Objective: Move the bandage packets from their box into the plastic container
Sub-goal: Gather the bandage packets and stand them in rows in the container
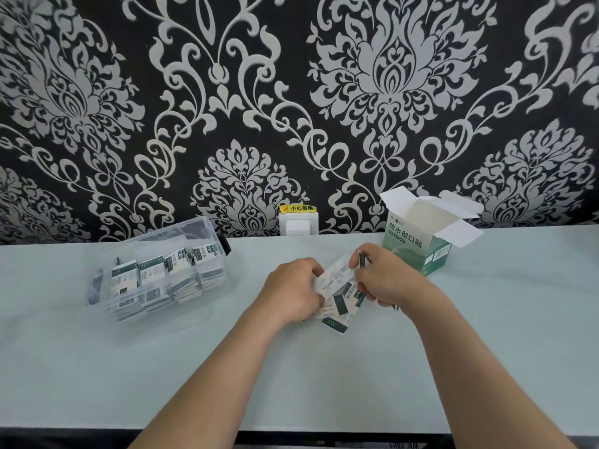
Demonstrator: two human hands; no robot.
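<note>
On the table [97, 367], the plastic container [155, 273] of packets sits left, the box [418, 238] right, both hands between, nearer.

A pale table [97, 367] meets black-and-silver damask wallpaper [291, 76]. At the table's 12 o'clock, a white socket [298, 225] sits on the wall, a yellow warning label [298, 208] touching its top edge.

Both forearms reach in from the near edge, left hand [293, 288] and right hand [385, 280] meeting centrally, fingers curled round bandage packets [338, 296].
</note>
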